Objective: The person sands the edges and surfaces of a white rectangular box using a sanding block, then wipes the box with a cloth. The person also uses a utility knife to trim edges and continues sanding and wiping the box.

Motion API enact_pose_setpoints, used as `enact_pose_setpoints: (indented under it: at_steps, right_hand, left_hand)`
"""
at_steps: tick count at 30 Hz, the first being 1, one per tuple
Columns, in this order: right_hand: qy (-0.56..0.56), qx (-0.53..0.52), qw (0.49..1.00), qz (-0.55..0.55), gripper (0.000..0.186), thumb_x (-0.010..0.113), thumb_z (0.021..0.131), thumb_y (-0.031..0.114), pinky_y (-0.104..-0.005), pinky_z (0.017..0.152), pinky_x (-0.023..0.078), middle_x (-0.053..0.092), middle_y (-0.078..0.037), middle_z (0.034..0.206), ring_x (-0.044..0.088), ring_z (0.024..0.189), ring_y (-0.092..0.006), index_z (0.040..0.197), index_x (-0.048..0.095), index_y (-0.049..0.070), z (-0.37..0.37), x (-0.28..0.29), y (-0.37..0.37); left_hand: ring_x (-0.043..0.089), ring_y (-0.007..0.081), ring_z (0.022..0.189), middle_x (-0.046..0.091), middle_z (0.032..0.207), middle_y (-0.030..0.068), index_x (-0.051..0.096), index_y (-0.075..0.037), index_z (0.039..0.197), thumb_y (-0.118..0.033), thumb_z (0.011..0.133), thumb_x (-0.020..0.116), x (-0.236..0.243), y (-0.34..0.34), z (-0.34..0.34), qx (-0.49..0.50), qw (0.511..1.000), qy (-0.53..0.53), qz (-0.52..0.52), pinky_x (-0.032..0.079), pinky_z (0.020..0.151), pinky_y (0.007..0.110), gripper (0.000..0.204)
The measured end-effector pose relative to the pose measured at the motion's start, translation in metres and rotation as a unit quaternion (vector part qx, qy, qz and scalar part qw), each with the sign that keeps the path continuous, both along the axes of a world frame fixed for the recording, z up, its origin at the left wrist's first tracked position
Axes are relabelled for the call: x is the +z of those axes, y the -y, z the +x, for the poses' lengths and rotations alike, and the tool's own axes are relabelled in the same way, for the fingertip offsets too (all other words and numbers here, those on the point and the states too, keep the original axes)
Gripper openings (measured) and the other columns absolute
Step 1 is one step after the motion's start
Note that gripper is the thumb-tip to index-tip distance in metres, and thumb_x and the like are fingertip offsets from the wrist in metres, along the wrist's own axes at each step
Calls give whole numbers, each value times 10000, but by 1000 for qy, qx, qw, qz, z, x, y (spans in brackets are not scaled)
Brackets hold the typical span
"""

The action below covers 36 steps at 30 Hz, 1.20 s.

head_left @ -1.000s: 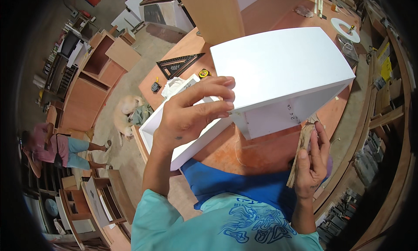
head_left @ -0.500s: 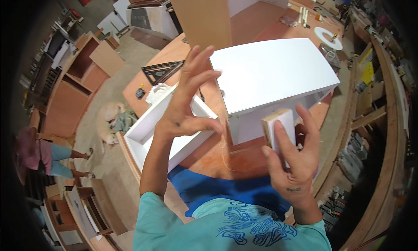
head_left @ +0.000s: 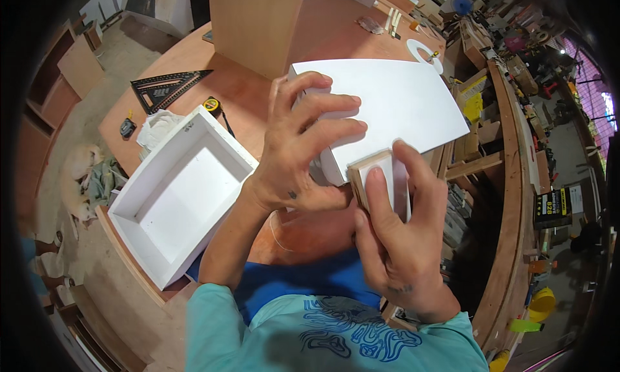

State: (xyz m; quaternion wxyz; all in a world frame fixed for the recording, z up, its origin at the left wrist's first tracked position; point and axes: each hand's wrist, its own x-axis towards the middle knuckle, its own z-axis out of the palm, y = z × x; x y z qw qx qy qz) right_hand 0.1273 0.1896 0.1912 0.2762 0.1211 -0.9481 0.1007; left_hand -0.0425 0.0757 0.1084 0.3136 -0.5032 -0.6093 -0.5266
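Observation:
A white box-shaped cabinet (head_left: 400,101) lies on the brown worktable, its smooth panel facing up. My left hand (head_left: 287,146) is closed around its near left corner, with fingers spread over the top and the thumb below the edge. In my right hand (head_left: 410,236) is a small white-faced wooden block (head_left: 380,172), pinched between thumb and fingers. The block stands tilted at the cabinet's near edge, close to my left thumb; whether it touches the edge I cannot tell. To the left sits a white open drawer (head_left: 184,191).
Beyond the drawer lie a black triangular square (head_left: 165,88), a white cloth (head_left: 158,130) and two tape measures. A tall tan panel (head_left: 255,30) stands behind the cabinet. Cluttered wooden shelving (head_left: 507,243) runs along the right. A pale dog (head_left: 81,165) lies on the floor at left.
My left hand has come down from the air onto the cabinet's corner. My right hand has brought the block to the cabinet's near edge. The whole view has swung to the right.

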Motion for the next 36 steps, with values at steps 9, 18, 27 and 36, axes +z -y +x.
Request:
enact_pose_setpoints:
  at_steps: [9,18,27,36]
  right_hand:
    - [-8,-54,998,-11,405,684,874,-8,-402,926,496,482,-268,1424,554,1170,-348,1279,672,-19,-32,28,-11]
    - [17,-7,1000,12,437,671,863,-23,-425,943,492,484,-292,1406,563,1176,-383,1300,651,-21,-31,20,5]
    - [43,-20,999,14,455,709,817,-1,-434,919,479,494,-321,1381,561,1140,-402,1269,661,-35,1,19,5]
    - [-45,-75,996,-25,418,657,852,-59,-377,870,505,521,-238,1394,583,1002,-284,1269,671,-33,-45,20,-23]
  left_hand:
    - [497,336,1241,637,1226,47,622,-97,1103,-334,483,811,7,7,-5,4,1000,10,-15,363,1034,524,691]
    - [502,339,1248,639,1232,61,632,-88,1104,-362,521,824,0,0,-1,21,1000,6,14,354,1047,538,672]
    - [523,349,1228,660,1203,75,642,-75,1076,-350,513,840,4,3,1,1,1000,19,12,349,1045,554,658]
    - [532,364,1214,676,1209,84,650,-55,1074,-319,534,824,4,7,0,14,1000,14,4,381,1019,525,625]
